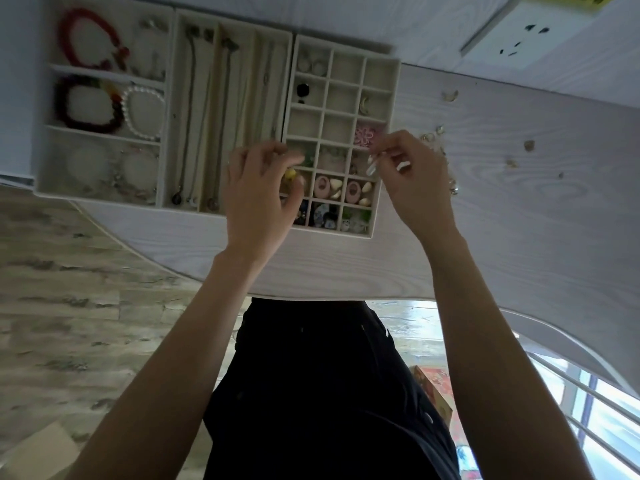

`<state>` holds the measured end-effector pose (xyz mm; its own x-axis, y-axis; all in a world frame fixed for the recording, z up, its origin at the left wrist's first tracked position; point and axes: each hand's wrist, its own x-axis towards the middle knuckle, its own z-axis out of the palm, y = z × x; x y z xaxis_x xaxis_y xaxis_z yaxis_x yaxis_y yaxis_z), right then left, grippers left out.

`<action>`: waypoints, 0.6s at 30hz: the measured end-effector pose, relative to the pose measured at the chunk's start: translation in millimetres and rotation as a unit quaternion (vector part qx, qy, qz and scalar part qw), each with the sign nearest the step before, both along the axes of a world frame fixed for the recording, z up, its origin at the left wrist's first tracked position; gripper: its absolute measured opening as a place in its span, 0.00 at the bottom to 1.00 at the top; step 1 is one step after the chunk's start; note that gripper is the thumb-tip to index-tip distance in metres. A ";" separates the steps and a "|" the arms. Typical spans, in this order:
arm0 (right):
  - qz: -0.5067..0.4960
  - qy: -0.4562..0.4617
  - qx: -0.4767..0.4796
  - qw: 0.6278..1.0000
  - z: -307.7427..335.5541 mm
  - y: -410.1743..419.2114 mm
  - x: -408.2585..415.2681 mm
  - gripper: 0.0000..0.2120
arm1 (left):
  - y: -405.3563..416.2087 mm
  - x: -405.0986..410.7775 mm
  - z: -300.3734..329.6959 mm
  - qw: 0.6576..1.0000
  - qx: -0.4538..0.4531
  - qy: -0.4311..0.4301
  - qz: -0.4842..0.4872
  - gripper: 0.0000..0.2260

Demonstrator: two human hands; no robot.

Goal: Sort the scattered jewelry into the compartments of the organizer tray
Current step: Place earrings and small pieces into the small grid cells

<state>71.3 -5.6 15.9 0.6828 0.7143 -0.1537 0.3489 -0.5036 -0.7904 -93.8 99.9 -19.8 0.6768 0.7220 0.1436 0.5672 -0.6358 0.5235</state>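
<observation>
Pinching a yellow bead point(289, 173) in left hand point(258, 199) fingers, right hand point(415, 183) gripping a pale piece point(372, 166), whitewashed wood-grain table point(519, 209), grey plank floor point(69, 289).

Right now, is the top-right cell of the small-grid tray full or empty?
Empty. The top-right cell of the small-grid tray shows only bare beige lining, and so do its neighbours to the left and below.

Pale wood-grain worktop point(502, 216) with a curved near edge. Directly on it, three cream organizer trays side by side and touching: a three-section bracelet tray point(104, 102) at the left, a long-slotted necklace tray point(228, 112) in the middle, a grid tray point(341, 133) of small square cells at the right. Scattered on bare wood right of the grid tray, small loose pieces point(450, 95), possibly earrings, too blurred to name.
</observation>
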 end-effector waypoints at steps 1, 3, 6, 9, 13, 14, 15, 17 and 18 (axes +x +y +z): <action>-0.006 0.007 -0.006 1.000 -2.7 -2.5 1.0 0.08 | 0.0 1.2 -0.4 1.000 -0.002 0.001 -0.008 0.09; -0.003 0.012 -0.018 1.000 -5.9 -4.9 2.6 0.10 | -1.9 5.9 0.2 1.000 -0.007 0.002 -0.022 0.10; 0.017 0.004 -0.023 1.000 -6.8 -3.5 5.0 0.11 | -7.2 16.2 1.6 0.999 -0.019 -0.006 -0.045 0.10; 0.050 -0.066 -0.040 0.996 -10.2 -2.9 6.7 0.10 | -12.9 25.5 -0.4 0.998 -0.012 -0.009 -0.063 0.09; 0.036 -0.198 -0.085 0.976 -9.2 -4.1 5.1 0.10 | -13.5 33.4 -1.3 0.996 -0.003 -0.015 -0.083 0.10; 0.020 -0.224 -0.085 0.971 -7.5 -4.6 4.7 0.09 | -12.0 35.1 -0.9 0.996 0.002 -0.013 -0.091 0.09; 0.007 -0.249 -0.083 0.965 -6.4 -6.0 4.8 0.08 | -10.2 37.1 -0.8 0.995 0.007 -0.010 -0.102 0.09; -0.006 -0.288 -0.076 0.954 -6.5 -10.4 5.3 0.06 | -6.6 41.6 -1.7 0.991 0.018 0.000 -0.131 0.09; -0.003 -0.300 -0.072 0.951 -7.5 -12.7 4.8 0.06 | -4.9 43.4 -2.5 0.989 0.027 0.010 -0.144 0.09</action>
<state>76.0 -18.3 8.4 0.6828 0.7111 0.1678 0.7117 -0.5954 -0.3727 -50.4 95.1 -22.3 0.8566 0.4904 0.1605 0.3687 -0.7992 0.4746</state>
